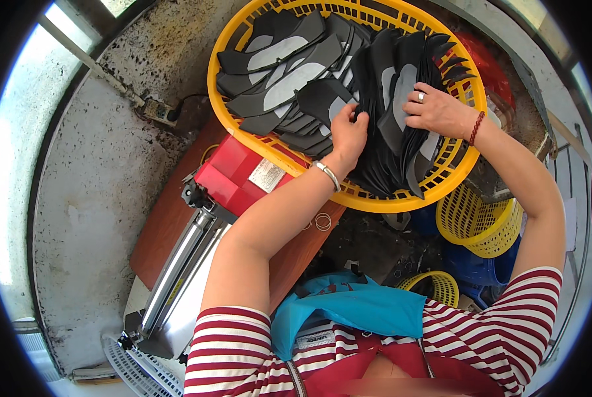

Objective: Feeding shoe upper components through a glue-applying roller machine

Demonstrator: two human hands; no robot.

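Observation:
A large yellow plastic basket [218,99] is filled with flat black cut pieces [296,89] that carry light grey patches; they look like shoe-upper parts. On the right side of the basket, a stack of these pieces [381,149] stands on edge between my hands. My left hand [350,135] is closed, thumb and fingers curled at the stack's left edge. Opposite it, my right hand [438,112] bends its fingers over the stack's grey-patched pieces and grips them from the right. The tips of some fingers are hidden among the pieces.
Below the basket, a red machine [233,175] with a metal roller [177,268] rests on a brown wooden board [170,225]. Smaller yellow baskets [478,221] and a blue container [468,261] stand low on the right. A stained wall with a socket [158,111] is at the left.

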